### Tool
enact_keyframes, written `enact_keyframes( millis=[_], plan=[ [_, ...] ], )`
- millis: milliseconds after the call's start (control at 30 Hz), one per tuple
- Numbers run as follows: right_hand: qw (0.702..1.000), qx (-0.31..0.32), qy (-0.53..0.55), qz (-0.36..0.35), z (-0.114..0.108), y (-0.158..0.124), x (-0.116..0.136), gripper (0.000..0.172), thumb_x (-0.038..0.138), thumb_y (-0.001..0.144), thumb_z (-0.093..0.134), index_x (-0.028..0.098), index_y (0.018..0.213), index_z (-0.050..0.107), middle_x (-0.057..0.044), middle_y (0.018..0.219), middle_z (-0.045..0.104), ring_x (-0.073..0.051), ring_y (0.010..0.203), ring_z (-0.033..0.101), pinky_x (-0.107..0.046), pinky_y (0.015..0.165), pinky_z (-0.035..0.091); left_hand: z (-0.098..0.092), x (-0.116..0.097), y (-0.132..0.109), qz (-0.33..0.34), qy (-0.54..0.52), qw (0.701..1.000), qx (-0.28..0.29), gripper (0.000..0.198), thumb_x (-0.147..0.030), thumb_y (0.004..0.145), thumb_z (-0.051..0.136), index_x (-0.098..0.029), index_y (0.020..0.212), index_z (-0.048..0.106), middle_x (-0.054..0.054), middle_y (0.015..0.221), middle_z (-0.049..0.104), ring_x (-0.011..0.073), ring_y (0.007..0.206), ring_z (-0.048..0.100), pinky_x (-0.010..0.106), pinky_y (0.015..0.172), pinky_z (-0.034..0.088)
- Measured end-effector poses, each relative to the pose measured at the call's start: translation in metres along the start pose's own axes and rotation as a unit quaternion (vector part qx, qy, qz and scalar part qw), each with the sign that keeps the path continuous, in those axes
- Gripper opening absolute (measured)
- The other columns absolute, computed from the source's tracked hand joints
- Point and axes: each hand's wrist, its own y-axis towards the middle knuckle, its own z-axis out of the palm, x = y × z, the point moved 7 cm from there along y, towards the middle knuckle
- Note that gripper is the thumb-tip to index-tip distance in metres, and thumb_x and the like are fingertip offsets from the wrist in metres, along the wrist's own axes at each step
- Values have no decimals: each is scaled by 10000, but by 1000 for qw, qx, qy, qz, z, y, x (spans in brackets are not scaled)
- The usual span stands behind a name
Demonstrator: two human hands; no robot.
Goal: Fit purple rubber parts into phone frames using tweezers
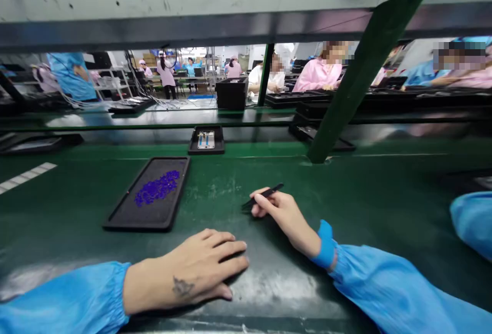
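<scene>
My left hand lies flat and palm down on the green anti-static bench mat, holding nothing, its fingers loosely apart. My right hand rests on its side on the mat, its fingers closed on a pair of black tweezers. The tweezer tips point left, toward a black rectangular tray. That tray holds a heap of small blue-violet parts, too small to identify. Neither hand touches the tray.
A small black tray holding a phone frame stands further back on the bench. A green slanted post and a grey shelf beam cross the view. A blue sleeve intrudes at right. Co-workers sit beyond at other benches.
</scene>
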Motion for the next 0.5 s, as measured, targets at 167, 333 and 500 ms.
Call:
enact_keyframes(
  millis=[167,333,500],
  plan=[
    [999,33,10,23,41,12,0,599,694,821,661,134,1031,691,-96,796,742,-222,744,726,-343,699,595,0,-30,18,100,-88,990,-51,508,-516,1050,362,-205,1431,488,58,1519,500,238,1383,467,376,1142,401],
    [999,11,4,31,35,8,2,399,556,852,727,169,950,712,-37,754,706,-173,713,660,-299,727,548,-1,-47,34,137,-90,981,-108,513,-505,1054,350,-184,1347,622,56,1451,568,217,1308,538,321,1073,464],
    [996,38,-72,31,24,8,0,301,507,873,731,211,925,753,-24,770,702,-168,696,642,-275,661,514,0,-43,37,127,-64,983,-120,506,-547,1023,419,-238,1346,655,8,1451,578,183,1294,552,272,1012,497]
  ],
)
